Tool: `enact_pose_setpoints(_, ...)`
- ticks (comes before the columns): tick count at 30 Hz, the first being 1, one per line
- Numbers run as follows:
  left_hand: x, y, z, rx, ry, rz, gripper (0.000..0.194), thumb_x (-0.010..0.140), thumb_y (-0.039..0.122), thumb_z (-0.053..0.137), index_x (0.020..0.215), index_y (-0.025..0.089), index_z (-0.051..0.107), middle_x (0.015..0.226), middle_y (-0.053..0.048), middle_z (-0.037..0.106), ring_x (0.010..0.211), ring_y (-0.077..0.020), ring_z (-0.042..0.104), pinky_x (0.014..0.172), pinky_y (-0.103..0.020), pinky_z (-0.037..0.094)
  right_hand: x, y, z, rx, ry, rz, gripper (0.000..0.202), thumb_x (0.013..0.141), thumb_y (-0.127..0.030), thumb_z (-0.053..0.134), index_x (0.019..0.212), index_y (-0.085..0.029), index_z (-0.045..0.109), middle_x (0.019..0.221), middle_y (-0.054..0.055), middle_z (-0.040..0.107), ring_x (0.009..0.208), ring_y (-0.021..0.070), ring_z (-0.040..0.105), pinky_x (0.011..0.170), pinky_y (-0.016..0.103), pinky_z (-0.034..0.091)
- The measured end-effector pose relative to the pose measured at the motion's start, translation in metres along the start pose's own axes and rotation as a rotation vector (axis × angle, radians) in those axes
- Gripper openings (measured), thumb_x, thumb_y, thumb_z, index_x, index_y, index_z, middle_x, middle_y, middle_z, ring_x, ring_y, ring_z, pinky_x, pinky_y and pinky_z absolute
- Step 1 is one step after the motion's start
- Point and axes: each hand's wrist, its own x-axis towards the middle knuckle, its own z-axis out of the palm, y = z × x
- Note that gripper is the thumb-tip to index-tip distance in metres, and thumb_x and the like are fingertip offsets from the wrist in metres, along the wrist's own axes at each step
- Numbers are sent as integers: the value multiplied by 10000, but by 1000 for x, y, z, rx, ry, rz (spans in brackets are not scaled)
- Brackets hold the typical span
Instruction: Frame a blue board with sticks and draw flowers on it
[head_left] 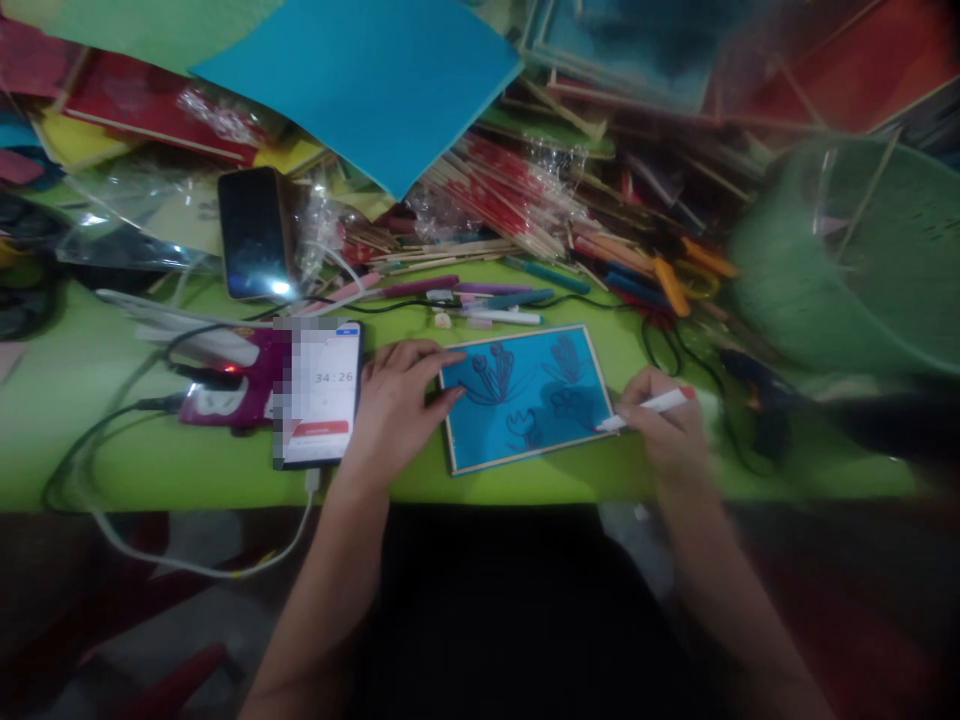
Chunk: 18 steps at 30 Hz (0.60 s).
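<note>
A blue card [491, 438] framed by thin pale sticks lies on the green tabletop, with dark flower drawings on it. At its left edge rests my left hand [396, 395], thumb and fingers apart and the fingertips touching the card. My right hand [667, 425] is closed round a white felt-tip pen [660, 401] with a red end. The pen's tip is at the card's lower right edge, beside a drawn flower; whether it touches the surface I cannot tell.
Left of the card lie a lit phone [330, 390] with a timer, a purple power strip [225, 390] and cables. A dark phone [255, 235] leans behind. Pens [502, 298], sticks [517, 200], orange-handled scissors [671, 285], blue paper [375, 80] and a green basin [847, 250] crowd the back.
</note>
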Motion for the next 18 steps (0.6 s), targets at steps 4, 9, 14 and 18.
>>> enact_pose_setpoints(4,0,0,0,-13,-3,-1,314,958,237,700,1270,270,721,1222,-76,689,1206,-308,627,1089,-540,454,-1,-2,1,-2,-17,-24,177,763,-273,726,651,-220,599,586,-36,524,552,134,442,532,291,315)
enact_pose_setpoints(9,0,0,-1,-15,-15,-9,318,950,226,708,1266,255,726,1222,-83,689,1218,-323,620,1093,-555,449,0,-4,2,-19,-49,-51,169,773,-281,728,661,-219,619,602,-28,554,567,140,481,541,287,350)
enact_pose_setpoints(14,1,2,-2,-18,-22,-22,318,947,228,712,1263,262,725,1226,-79,690,1222,-321,618,1092,-551,451,-1,-5,2,-45,-95,-49,182,793,-330,752,689,-220,652,595,-22,576,548,141,488,511,276,349)
enact_pose_setpoints(18,0,2,-2,-19,-21,-16,315,950,232,708,1262,270,722,1230,-76,689,1222,-320,618,1089,-549,451,-1,-9,4,-51,-150,-28,192,800,-353,769,700,-221,673,562,-24,575,513,134,471,475,266,331)
